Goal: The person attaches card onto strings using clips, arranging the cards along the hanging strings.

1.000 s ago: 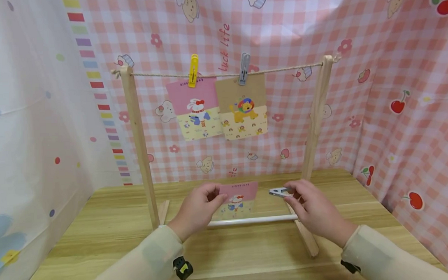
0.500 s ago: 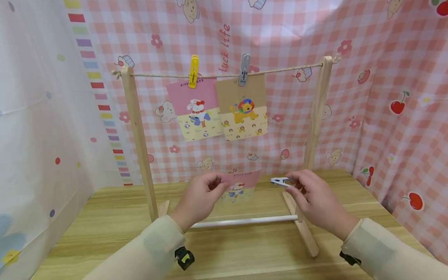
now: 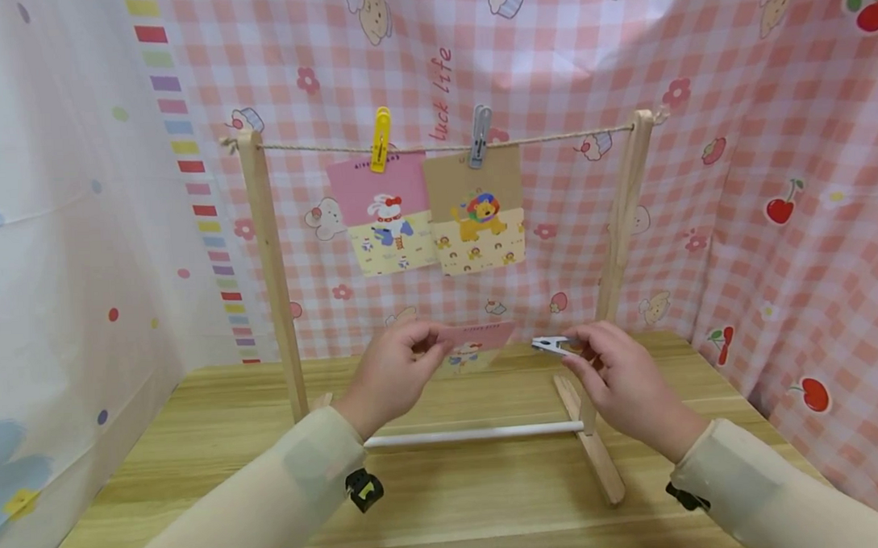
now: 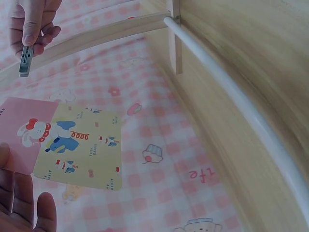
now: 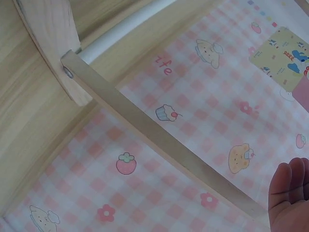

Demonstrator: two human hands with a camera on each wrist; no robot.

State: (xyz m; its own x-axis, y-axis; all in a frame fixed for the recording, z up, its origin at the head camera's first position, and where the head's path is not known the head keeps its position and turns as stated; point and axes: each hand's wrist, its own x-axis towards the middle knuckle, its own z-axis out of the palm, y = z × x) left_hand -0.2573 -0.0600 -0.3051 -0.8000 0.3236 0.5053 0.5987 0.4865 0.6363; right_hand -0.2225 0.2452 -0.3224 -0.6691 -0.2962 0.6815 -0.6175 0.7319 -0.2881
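My left hand (image 3: pixel 402 372) pinches a pink-and-yellow card (image 3: pixel 485 337) with a rabbit picture by its left edge. The card leans back in the head view; the left wrist view shows its printed face (image 4: pixel 77 145) more fully. To the right, my right hand (image 3: pixel 624 376) holds a light grey clothespin (image 3: pixel 549 345) between thumb and fingers, its nose towards the card but apart from it. Above both hands, a twine line (image 3: pixel 558 138) carries a similar pink rabbit card (image 3: pixel 378 187) under a yellow clothespin (image 3: pixel 380 139) and a brown lion card (image 3: pixel 472 180) under a grey clothespin (image 3: pixel 480 135).
The line runs between a left wooden post (image 3: pixel 272 272) and a right wooden post (image 3: pixel 619 227). Low between them lies a white bar (image 3: pixel 481 434), with a wooden foot (image 3: pixel 598 462) at its right end. Behind the wooden table (image 3: pixel 447 499) hangs a pink checked cloth (image 3: pixel 548 60).
Both hands have risen and moved forward, bringing the card and the clothespin up from near the white bar. The card has tilted further back. The hanging cards look unchanged.
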